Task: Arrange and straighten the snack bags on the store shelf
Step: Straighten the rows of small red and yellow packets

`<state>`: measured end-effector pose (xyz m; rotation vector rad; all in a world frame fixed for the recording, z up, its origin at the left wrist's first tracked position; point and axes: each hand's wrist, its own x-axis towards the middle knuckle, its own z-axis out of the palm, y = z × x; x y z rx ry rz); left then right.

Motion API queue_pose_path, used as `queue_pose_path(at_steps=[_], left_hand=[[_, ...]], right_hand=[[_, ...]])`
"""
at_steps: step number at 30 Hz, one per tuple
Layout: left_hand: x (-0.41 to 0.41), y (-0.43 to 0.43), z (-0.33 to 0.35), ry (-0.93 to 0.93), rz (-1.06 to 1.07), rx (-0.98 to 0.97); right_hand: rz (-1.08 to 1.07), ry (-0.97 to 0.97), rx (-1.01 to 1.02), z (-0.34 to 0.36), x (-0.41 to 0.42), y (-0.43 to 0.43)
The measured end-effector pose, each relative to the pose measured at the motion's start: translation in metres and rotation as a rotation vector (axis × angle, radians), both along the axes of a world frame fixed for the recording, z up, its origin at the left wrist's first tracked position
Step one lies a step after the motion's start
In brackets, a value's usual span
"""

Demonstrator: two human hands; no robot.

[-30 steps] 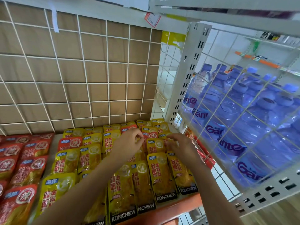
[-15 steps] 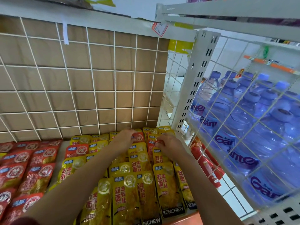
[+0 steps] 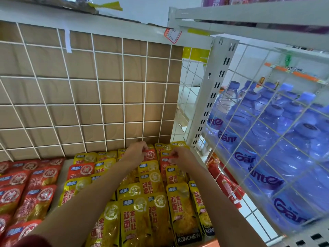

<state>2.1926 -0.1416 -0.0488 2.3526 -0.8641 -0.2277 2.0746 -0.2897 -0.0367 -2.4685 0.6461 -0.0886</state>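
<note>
Left hand (image 3: 134, 152) in pinch grip on red bag (image 3: 151, 155), right hand (image 3: 180, 156) seemingly likewise on neighbouring red pack (image 3: 164, 164)

A glossy, crinkled plastic film is seen on the flat yellow snack bags (image 3: 183, 209) and the flat red snack bags (image 3: 35, 198). The white wire grid (image 3: 100, 104) is made of smooth painted metal and is backed by matt brown cardboard sheets (image 3: 110, 68). The blue water bottles (image 3: 258, 125) are formed of clear, shiny plastic.
</note>
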Motion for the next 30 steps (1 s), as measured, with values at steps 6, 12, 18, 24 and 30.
queue_pose_path(at_steps=[6, 12, 18, 24, 30], left_hand=[[-0.002, 0.000, 0.007, -0.009, 0.032, -0.176], [0.004, -0.002, 0.021, 0.011, 0.054, -0.301], [0.011, 0.003, 0.041, 0.029, 0.027, -0.472], [0.007, 0.016, 0.061, -0.048, -0.070, -0.595], [-0.003, 0.038, 0.082, -0.105, -0.048, -0.680]], right_hand=[[-0.032, -0.127, 0.066, 0.006, 0.002, 0.003], [-0.071, -0.267, 0.139, 0.029, 0.014, 0.003], [-0.036, -0.430, 0.180, 0.044, 0.015, 0.006], [-0.014, -0.535, 0.262, 0.061, 0.005, 0.015], [0.044, -0.631, 0.163, 0.083, -0.011, 0.023]])
